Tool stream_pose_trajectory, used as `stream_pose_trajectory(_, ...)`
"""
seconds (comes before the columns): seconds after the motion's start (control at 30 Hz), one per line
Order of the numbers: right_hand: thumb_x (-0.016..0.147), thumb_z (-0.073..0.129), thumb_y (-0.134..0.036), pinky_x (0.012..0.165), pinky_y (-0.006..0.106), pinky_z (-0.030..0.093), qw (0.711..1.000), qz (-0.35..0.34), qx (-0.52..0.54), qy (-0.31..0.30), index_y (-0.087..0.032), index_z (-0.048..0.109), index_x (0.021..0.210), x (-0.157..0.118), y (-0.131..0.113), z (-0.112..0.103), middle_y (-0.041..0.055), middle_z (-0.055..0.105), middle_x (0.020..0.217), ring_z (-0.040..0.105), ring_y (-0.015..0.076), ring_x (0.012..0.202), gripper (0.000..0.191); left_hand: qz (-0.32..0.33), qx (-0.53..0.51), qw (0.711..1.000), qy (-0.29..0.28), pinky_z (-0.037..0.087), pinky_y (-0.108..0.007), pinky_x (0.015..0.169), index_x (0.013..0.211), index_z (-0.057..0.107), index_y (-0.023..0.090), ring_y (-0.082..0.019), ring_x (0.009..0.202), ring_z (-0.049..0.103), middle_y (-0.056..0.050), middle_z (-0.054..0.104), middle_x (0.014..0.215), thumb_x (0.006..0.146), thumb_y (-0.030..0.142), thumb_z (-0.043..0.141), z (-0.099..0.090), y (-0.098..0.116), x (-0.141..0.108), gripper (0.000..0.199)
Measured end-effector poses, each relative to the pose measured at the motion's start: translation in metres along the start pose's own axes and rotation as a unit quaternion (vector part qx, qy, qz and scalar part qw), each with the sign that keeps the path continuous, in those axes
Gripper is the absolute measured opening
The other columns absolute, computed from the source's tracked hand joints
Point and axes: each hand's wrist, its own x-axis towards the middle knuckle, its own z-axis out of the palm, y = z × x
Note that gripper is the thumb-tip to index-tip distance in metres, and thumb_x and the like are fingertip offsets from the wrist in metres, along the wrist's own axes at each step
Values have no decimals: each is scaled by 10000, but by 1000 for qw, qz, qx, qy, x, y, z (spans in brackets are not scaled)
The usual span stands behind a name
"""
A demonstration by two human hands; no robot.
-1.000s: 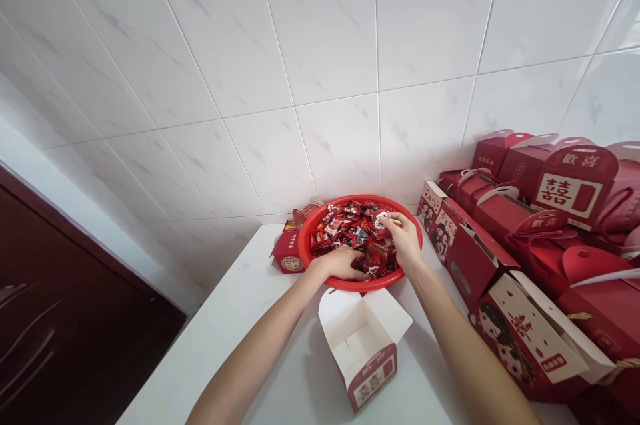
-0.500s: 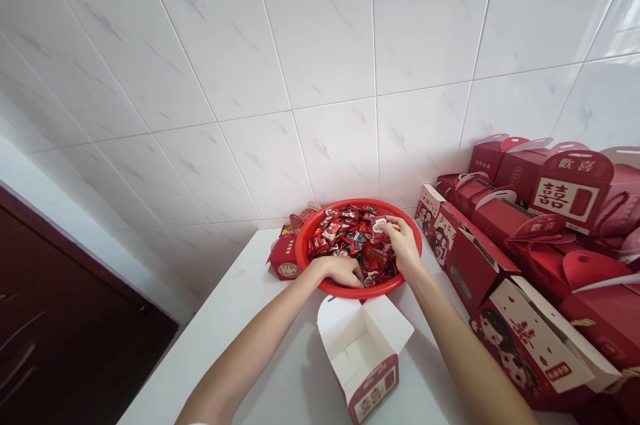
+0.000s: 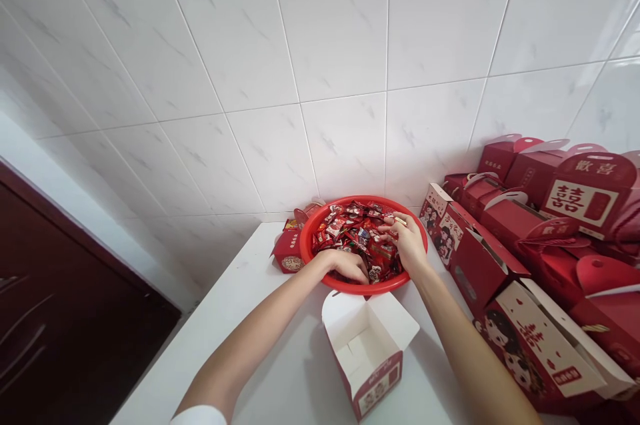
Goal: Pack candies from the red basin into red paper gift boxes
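A red plastic basket (image 3: 423, 258) full of wrapped candies (image 3: 357, 231) stands against the wall. Inside its near left part, my left hand (image 3: 350, 266) is curled down among the candies; its fingertips are partly hidden, and whatever they grip does not show. My right hand (image 3: 407, 241), with a ring on one finger, hangs over the right side of the candies. Its fingers are slightly apart, and I see nothing held in them. Just in front of the basket sits an open carton (image 3: 367, 351), its white inside bare and its flaps folded outward.
Several red gift boxes (image 3: 520, 218) with handles crowd the right side, some stacked. A small red box (image 3: 289, 251) touches the basket's left side. White tiles (image 3: 345, 138) rise behind the white tabletop (image 3: 270, 338). A dark red door or cabinet (image 3: 75, 318) stands at left.
My right hand no longer shows the candy wrapper it pinched; its fingers have loosened and lowered over the candies. My left hand stays in the basket. The view has shifted slightly left.
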Motion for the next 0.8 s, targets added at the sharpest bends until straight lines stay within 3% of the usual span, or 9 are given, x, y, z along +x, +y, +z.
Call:
stream_pose_trajectory(0.13,621,635,-193,608,309,580,1000,-3,19,-20,-247,495,913,0,1,0,42,682,972,716,214,798,328,9,-46,999,1,382,-236,484,621,747,231,-142,523,528,19,673,610,595,276,640,2,-7,6,119)
stream_pose_trajectory(0.27,612,675,-188,615,314,594,999,3,20,-31,-244,477,898,-1,0,-1,51,699,1015,727,225,827,352,36,-84,996,0,391,-226,496,713,772,229,-128,498,513,38,652,577,583,262,685,0,-9,4,159)
stream_pose_trajectory(0.43,603,712,-190,698,344,618,998,4,46,-34,-239,482,892,-3,-3,0,60,707,1041,733,223,845,373,128,-165,977,39,500,-243,764,751,787,218,-165,738,643,7,741,755,626,226,713,-1,-6,-7,146)
stream_pose_trajectory(0.6,594,771,-232,706,342,618,997,-10,55,-57,-224,540,840,-3,-4,0,63,701,1019,735,244,881,338,151,-255,941,162,502,-277,834,800,775,184,-184,835,650,-22,741,836,675,227,705,-1,-2,-13,150)
stream_pose_trajectory(0.8,599,782,-286,716,339,612,996,-8,42,-74,-206,619,827,-1,-3,-2,55,671,920,736,249,861,292,131,-352,888,266,515,-268,754,852,740,174,-144,734,621,4,691,764,692,188,666,-2,2,-12,177)
